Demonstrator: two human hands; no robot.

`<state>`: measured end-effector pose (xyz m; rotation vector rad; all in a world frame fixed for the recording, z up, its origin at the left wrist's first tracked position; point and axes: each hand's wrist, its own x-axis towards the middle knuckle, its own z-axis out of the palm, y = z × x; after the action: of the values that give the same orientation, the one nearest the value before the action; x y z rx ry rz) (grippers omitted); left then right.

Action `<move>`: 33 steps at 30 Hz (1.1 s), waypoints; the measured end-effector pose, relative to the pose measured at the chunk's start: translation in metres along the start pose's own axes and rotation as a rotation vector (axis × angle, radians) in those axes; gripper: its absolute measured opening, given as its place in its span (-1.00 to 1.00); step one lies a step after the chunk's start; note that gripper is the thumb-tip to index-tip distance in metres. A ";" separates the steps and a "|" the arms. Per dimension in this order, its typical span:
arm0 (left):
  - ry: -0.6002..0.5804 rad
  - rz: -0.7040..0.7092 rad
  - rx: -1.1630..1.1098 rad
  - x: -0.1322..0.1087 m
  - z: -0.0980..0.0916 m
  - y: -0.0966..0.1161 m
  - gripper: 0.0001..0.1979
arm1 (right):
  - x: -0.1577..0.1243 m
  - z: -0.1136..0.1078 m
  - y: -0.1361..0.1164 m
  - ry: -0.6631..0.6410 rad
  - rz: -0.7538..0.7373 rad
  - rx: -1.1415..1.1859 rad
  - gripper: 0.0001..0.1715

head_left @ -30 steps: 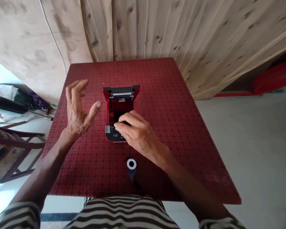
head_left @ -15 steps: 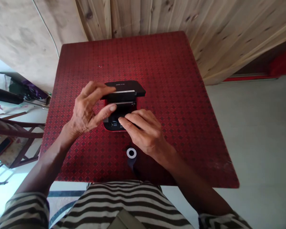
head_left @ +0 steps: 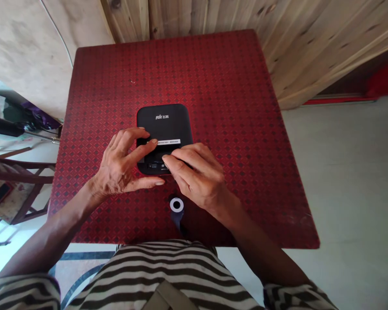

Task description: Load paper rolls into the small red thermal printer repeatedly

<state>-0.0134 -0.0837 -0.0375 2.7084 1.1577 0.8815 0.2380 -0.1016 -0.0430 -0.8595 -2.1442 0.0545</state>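
Note:
A black device [head_left: 163,125] with a white label and red edge lies on the red patterned table [head_left: 226,86], its lid lowered over the body. My left hand [head_left: 119,163] rests at its left side, fingers spread, fingertips on the lid near the label and thumb below the front edge. At the lower right of the device my right hand [head_left: 197,174] is closed, thumb and forefinger pinched at the front part; what they hold, if anything, is hidden. A small roll with a white ring face [head_left: 176,205] and a dark strip sits nearer my body.
Left of the table stand a wooden chair [head_left: 19,172] with a dark flat object on its seat and a black-handled metal rod [head_left: 6,125]. Wooden panelling [head_left: 194,17] rises behind the table's far edge.
The raised lid has swung down flatter over the device. My left fingers have moved down with it, and the left thumb has shifted below the front edge. My right hand has barely moved.

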 end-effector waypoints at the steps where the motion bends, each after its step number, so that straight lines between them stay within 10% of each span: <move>1: 0.010 0.022 0.010 0.000 0.001 0.000 -0.22 | 0.000 0.000 0.001 0.012 -0.002 0.017 -0.76; 9: 0.032 0.056 -0.006 -0.005 0.005 0.003 -0.17 | -0.001 -0.009 0.007 0.224 0.078 0.112 -0.73; 14: 0.184 -0.099 -0.019 -0.019 0.000 0.016 -0.20 | -0.020 0.008 0.026 0.382 0.402 0.183 -0.79; 21: 0.231 -0.093 0.033 -0.039 0.016 0.013 -0.28 | -0.039 0.051 0.043 0.201 0.660 0.410 -0.51; 33: 0.284 -0.096 0.080 -0.044 0.024 0.017 -0.37 | -0.036 0.052 0.047 0.146 0.731 0.477 -0.48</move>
<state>-0.0141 -0.1219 -0.0733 2.6230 1.3871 1.2618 0.2433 -0.0747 -0.1168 -1.2507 -1.4866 0.8095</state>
